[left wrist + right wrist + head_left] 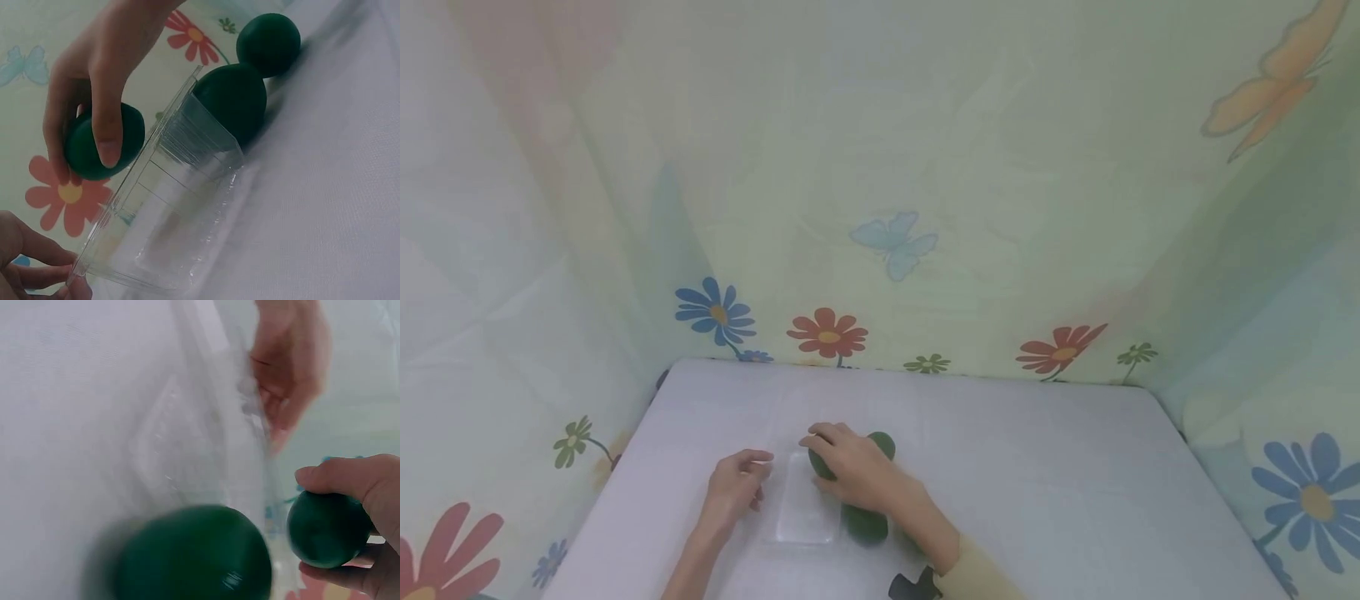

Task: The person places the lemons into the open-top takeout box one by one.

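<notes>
My right hand (861, 473) grips a smooth green egg-shaped fruit (128, 134) between thumb and fingers, above the rim of a clear plastic container (805, 521). The container sits on the white table with its open side up, and no fruit shows inside. At the container's left rim, my left hand (733, 492) pinches the edge with its fingertips, as the left wrist view shows. Another green fruit (240, 103) stands against the container's outer right side. A rounder green one (269, 44) is just beyond it, partly hidden by my right hand in the head view.
The white table (1037, 467) spreads to the right of my hands. Patterned curtains (925, 167) with flowers and butterflies enclose its back and sides. A black object (913, 586) shows at the near edge beside my right sleeve (977, 575).
</notes>
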A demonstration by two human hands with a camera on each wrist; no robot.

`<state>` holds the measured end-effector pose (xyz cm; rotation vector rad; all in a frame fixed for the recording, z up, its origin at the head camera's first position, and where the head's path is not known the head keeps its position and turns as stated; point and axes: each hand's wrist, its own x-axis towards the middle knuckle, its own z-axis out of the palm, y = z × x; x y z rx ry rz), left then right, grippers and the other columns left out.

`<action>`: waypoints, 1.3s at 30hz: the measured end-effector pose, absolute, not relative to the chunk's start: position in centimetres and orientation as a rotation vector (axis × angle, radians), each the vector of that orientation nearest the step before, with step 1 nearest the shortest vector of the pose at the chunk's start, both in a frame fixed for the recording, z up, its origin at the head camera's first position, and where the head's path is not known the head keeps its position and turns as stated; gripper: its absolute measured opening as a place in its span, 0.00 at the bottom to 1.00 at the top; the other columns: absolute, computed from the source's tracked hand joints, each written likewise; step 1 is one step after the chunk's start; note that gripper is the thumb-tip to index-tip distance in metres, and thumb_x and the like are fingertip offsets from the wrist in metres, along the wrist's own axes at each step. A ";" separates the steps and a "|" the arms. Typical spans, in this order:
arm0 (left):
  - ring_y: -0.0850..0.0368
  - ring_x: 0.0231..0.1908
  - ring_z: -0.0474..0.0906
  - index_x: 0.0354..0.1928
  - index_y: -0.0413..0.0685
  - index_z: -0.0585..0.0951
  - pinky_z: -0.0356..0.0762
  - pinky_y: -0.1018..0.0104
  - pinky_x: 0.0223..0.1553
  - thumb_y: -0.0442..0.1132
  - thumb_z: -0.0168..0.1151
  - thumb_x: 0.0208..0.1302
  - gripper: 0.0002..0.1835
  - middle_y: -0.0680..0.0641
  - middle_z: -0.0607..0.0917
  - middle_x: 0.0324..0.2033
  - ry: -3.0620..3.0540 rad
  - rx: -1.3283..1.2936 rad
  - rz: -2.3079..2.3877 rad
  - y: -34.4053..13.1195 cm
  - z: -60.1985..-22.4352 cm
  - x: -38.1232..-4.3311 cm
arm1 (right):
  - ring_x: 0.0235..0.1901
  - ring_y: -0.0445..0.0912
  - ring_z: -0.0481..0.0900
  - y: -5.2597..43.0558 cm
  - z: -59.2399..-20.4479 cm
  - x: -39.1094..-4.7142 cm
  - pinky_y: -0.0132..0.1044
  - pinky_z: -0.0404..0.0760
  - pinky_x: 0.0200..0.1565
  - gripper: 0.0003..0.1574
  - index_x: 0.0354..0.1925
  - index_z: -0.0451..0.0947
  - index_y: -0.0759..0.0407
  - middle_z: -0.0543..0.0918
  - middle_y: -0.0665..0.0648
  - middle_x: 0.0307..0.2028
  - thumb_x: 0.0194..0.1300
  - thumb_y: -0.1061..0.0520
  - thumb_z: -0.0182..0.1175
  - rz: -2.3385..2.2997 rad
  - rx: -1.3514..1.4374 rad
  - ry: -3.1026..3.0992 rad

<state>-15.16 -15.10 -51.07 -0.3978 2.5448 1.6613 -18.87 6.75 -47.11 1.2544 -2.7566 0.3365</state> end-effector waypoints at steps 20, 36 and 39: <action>0.56 0.24 0.77 0.58 0.36 0.81 0.79 0.66 0.24 0.37 0.61 0.70 0.18 0.39 0.86 0.39 2.556 -0.409 1.659 -15.0 -51.5 -15.1 | 0.61 0.47 0.77 5.7 -52.0 -19.5 0.41 0.81 0.59 0.25 0.61 0.80 0.47 0.80 0.53 0.64 0.67 0.51 0.70 0.157 1.196 -2.660; 0.56 0.24 0.77 0.59 0.35 0.80 0.78 0.67 0.23 0.37 0.59 0.70 0.19 0.40 0.86 0.41 2.537 -0.404 1.694 -15.0 -52.0 -15.2 | 0.62 0.49 0.77 5.9 -51.6 -19.1 0.43 0.80 0.62 0.29 0.62 0.79 0.46 0.78 0.53 0.65 0.64 0.49 0.73 0.165 1.210 -2.674; 0.56 0.24 0.76 0.59 0.35 0.80 0.78 0.67 0.24 0.37 0.59 0.71 0.19 0.40 0.86 0.40 2.535 -0.405 1.694 -15.0 -52.0 -15.1 | 0.62 0.49 0.77 6.0 -51.6 -19.0 0.44 0.79 0.64 0.30 0.63 0.79 0.45 0.78 0.53 0.66 0.64 0.48 0.73 0.178 1.210 -2.686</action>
